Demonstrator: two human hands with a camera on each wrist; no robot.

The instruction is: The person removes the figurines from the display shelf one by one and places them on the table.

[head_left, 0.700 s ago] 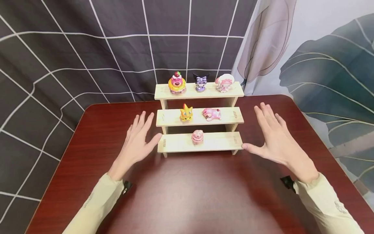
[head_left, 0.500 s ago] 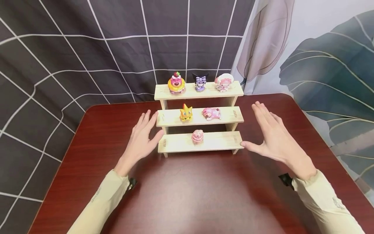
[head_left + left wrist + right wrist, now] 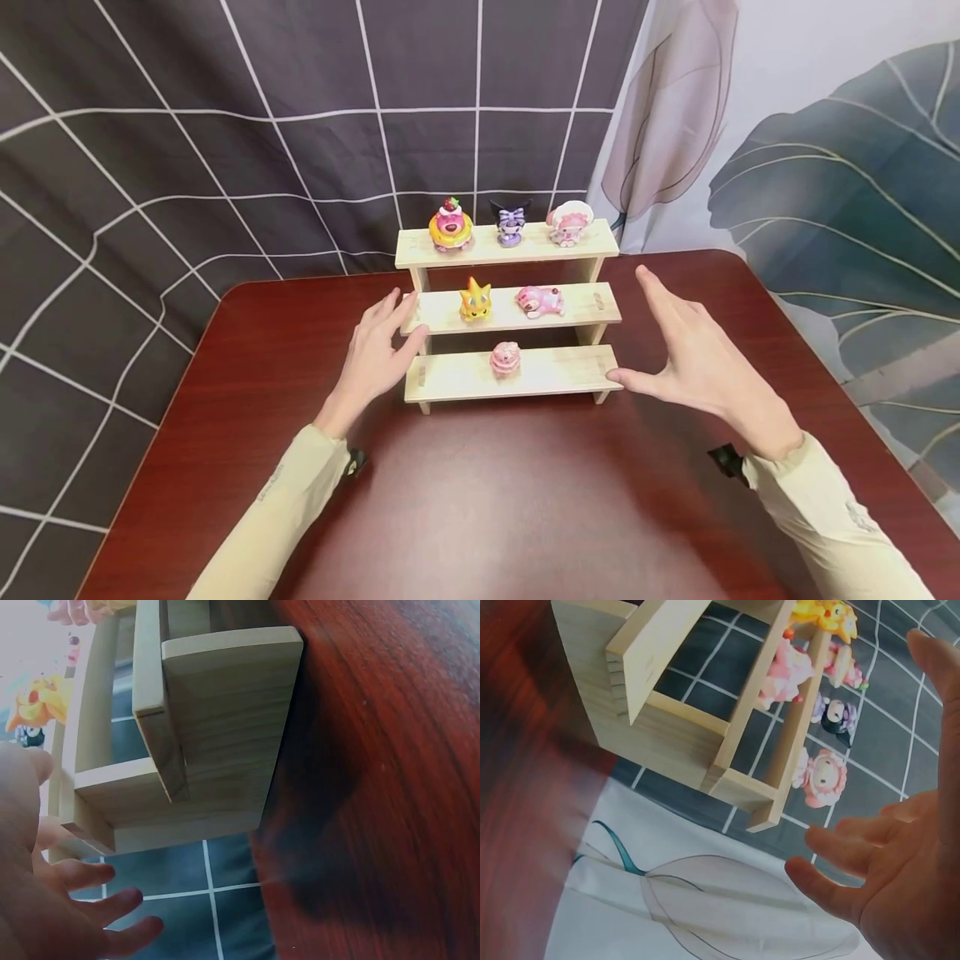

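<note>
A three-tier wooden display stand (image 3: 562, 371) stands on the table, bearing several small figurines. My left hand (image 3: 375, 350) is by its left end, fingers spread; in the head view the fingertips overlap the middle tier, but contact cannot be told. Off the right end, my right hand (image 3: 701, 358) is spread with its thumb near the bottom tier. In the right wrist view, a gap shows between the right hand (image 3: 892, 862) and the stand (image 3: 660, 742). Neither hand holds anything. A yellow figurine (image 3: 476, 302) and a reclining pink one (image 3: 540, 301) occupy the middle tier.
The top tier carries a pink bear in a yellow ring (image 3: 450, 229), a purple-black figurine (image 3: 511, 227) and a white-hooded one (image 3: 570, 223). A pink figurine (image 3: 506, 359) sits on the bottom tier. Behind the dark red table (image 3: 480, 500) hangs a dark grid curtain (image 3: 315, 158).
My left hand has moved right and closer to the stand's left end. The right hand has shifted slightly left. The head view has tilted a little; the figurines keep their places.
</note>
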